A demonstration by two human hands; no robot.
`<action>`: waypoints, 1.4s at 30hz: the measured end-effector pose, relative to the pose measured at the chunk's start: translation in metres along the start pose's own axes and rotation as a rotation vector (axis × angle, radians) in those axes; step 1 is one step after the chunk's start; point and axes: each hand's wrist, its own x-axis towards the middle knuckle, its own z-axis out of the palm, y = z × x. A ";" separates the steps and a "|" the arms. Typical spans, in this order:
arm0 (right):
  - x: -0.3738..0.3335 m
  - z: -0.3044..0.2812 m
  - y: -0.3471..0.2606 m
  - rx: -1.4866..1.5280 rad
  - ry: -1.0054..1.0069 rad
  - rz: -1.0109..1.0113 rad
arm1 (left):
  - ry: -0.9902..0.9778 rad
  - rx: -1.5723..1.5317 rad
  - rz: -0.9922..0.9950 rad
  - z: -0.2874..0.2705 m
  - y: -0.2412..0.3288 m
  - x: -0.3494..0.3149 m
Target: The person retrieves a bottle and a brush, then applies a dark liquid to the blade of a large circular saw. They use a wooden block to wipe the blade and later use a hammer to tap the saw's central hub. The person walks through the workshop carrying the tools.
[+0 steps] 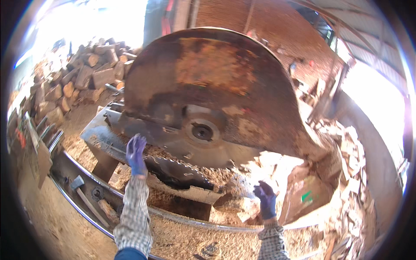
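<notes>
Both my hands wear purple-blue gloves, with checked sleeves behind them. My left hand (137,154) is raised in front of the metal saw frame (97,128), fingers pointing up and slightly bent, with nothing seen in it. Further right, my right hand (266,200) has its fingers curved and apart, also with nothing seen in it, above the sawdust and wood chips. Between and beyond them stands a large rusty round saw guard (216,86) with a hub (202,131) at its centre. Below it shows the toothed edge of a dark saw blade (182,171).
A curved metal rail (82,203) runs across the near side. An axe (84,193) lies in its channel beside a wood piece (108,210). Cut logs (93,71) are piled at the far left, split wood (353,173) at the right. Sawdust (182,238) covers the ground.
</notes>
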 end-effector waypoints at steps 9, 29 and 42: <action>-0.313 -0.148 0.095 -0.046 0.096 1.030 | -0.736 0.276 -0.948 -0.018 -0.011 -0.397; -0.587 -0.676 0.022 0.626 0.963 0.599 | -0.910 1.659 0.088 0.179 -0.203 -0.763; -0.428 -1.004 0.013 0.580 0.698 0.514 | -0.791 1.514 0.091 0.424 -0.316 -1.031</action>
